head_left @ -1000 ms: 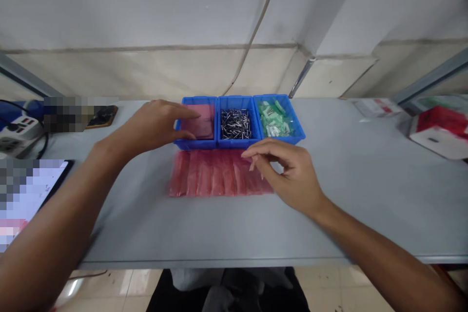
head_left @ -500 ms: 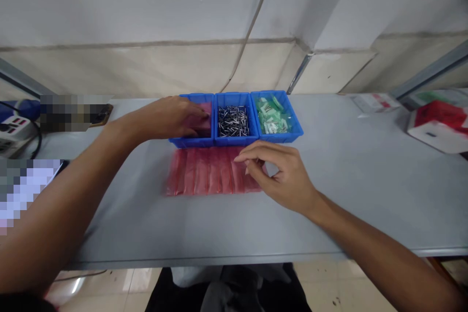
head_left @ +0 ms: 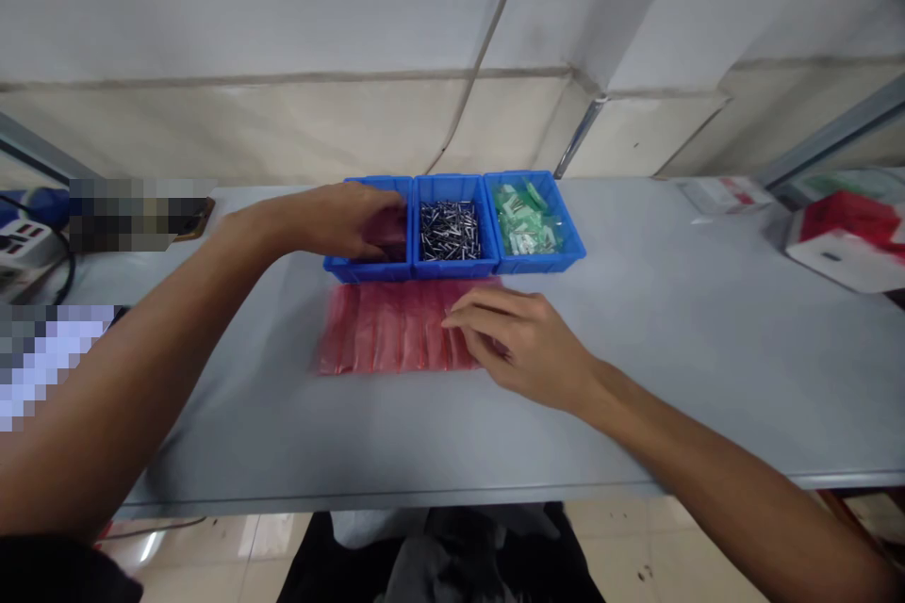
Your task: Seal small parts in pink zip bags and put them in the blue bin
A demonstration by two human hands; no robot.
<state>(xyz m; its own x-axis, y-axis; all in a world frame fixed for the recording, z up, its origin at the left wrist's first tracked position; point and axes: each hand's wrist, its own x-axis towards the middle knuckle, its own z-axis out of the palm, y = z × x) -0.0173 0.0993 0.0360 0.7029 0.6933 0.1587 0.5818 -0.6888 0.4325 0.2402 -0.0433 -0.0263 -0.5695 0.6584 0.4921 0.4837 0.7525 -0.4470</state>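
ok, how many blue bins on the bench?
3, side by side in one row: the left bin with pink bags under the left hand, the middle bin with metal pins, the right bin with green packets. None looks hidden.

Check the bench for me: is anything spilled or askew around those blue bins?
Nothing stands out. The three blue bins sit square in a row, with the metal pins and green packets lying inside theirs. The pink plastic bags lie flat in front, under the right hand.
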